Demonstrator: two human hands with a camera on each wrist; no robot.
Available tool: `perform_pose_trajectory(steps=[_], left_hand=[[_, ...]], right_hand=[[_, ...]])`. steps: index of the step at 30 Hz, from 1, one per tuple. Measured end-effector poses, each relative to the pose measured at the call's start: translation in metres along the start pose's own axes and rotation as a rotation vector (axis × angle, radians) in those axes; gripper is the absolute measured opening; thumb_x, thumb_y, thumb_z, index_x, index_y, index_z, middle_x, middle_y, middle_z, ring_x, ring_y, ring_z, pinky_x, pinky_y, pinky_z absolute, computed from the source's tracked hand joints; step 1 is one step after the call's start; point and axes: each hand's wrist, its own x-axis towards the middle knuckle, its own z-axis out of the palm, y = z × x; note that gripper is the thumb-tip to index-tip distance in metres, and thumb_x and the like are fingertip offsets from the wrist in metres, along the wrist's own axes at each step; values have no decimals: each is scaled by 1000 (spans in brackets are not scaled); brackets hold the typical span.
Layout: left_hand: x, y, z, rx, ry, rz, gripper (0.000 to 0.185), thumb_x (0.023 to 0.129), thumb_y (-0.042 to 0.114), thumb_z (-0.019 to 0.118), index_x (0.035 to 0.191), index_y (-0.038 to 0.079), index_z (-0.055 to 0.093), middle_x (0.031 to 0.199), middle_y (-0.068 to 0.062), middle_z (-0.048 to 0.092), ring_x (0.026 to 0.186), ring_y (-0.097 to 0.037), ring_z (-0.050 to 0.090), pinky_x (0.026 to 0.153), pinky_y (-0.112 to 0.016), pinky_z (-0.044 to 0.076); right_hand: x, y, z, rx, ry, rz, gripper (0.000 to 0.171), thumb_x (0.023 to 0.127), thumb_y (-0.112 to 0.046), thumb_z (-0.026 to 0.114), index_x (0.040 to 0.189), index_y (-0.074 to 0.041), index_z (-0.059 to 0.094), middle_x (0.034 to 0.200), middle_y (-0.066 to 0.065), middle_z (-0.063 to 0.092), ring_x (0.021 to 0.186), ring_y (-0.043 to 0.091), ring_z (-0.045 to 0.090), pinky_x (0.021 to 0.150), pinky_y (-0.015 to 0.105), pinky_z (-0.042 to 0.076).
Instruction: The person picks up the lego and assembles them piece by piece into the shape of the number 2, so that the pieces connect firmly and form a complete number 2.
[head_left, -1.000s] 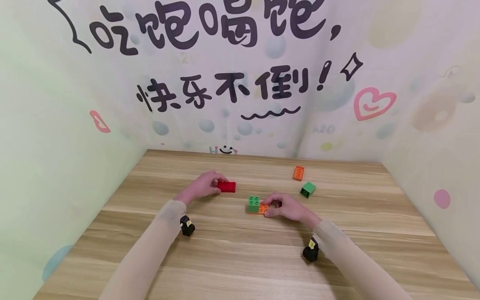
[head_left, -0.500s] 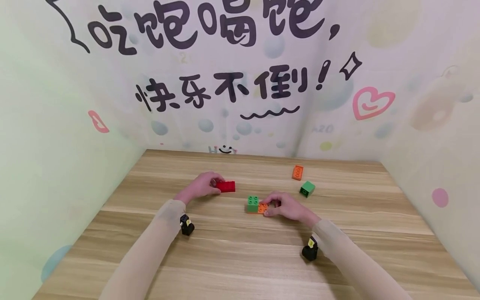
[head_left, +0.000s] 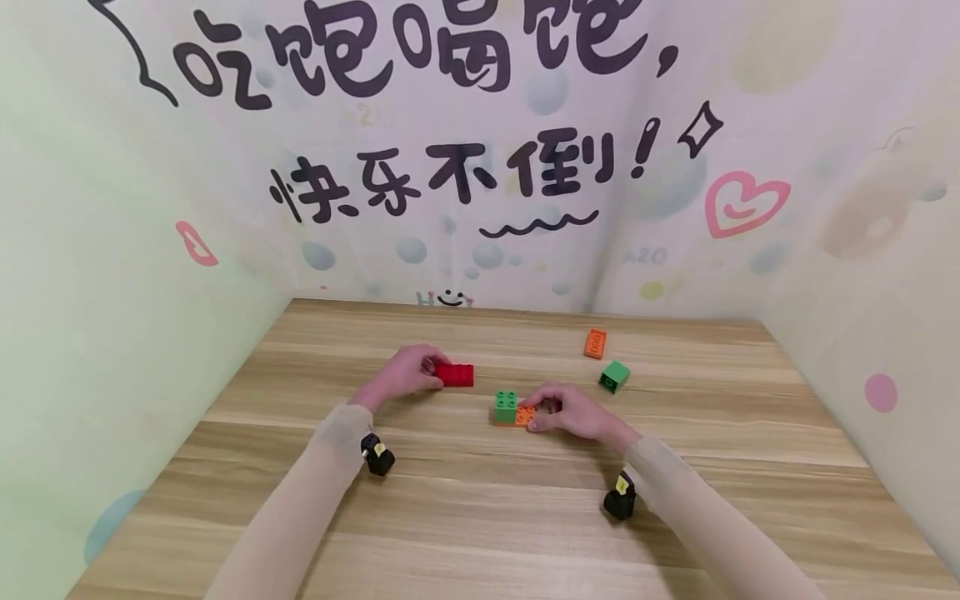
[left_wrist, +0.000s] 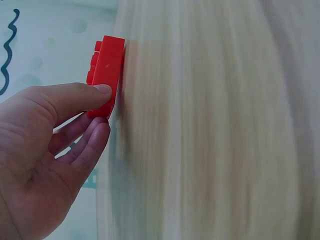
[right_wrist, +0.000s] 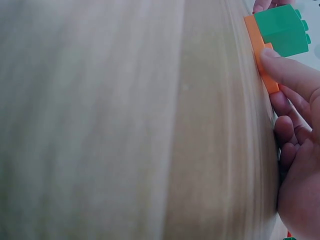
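My left hand [head_left: 411, 370] pinches one end of a red building brick [head_left: 456, 375]; in the left wrist view the thumb lies on the side of the red brick [left_wrist: 107, 70] and its studs face left. To the right, my right hand [head_left: 576, 412] grips the bare end of a flat orange brick [head_left: 526, 415] between thumb and fingers. A green brick [head_left: 506, 406] sits on the other end of that orange brick, studs up. In the right wrist view the thumb presses the edge of the orange brick [right_wrist: 257, 42], with the green brick [right_wrist: 282, 31] rising beyond it.
Behind my right hand, a loose green brick [head_left: 615, 376] lies tipped on its side and another orange brick [head_left: 596, 343] lies flat. The wooden table [head_left: 480, 517] ends at a printed backdrop [head_left: 375, 267]. Black wrist cameras [head_left: 377, 455] hang under both forearms.
The left hand and the red brick have shifted very slightly to the right. The right hand stays on the orange brick, and the other bricks keep their places.
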Motion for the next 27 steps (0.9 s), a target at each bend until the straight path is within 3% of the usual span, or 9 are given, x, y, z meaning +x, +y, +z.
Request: perform_pose_trajectory(steps=[9, 27], left_hand=[[-6, 12, 7, -82, 58, -9, 35, 84, 5, 76, 118, 4, 68, 111, -14, 70, 98, -23, 65, 88, -35, 56], [-14, 30, 17, -124, 121, 10, 35, 85, 8, 77, 119, 7, 70, 112, -11, 68, 98, -21, 64, 90, -38, 56]], right_hand=[[-1, -2, 1, 2, 3, -5, 32, 83, -25, 80, 114, -17, 72, 95, 2, 63, 75, 13, 46, 66, 21, 38], [1, 1, 1, 3, 9, -27, 32, 82, -24, 81, 112, -17, 73, 95, 2, 64, 74, 12, 46, 65, 20, 38]])
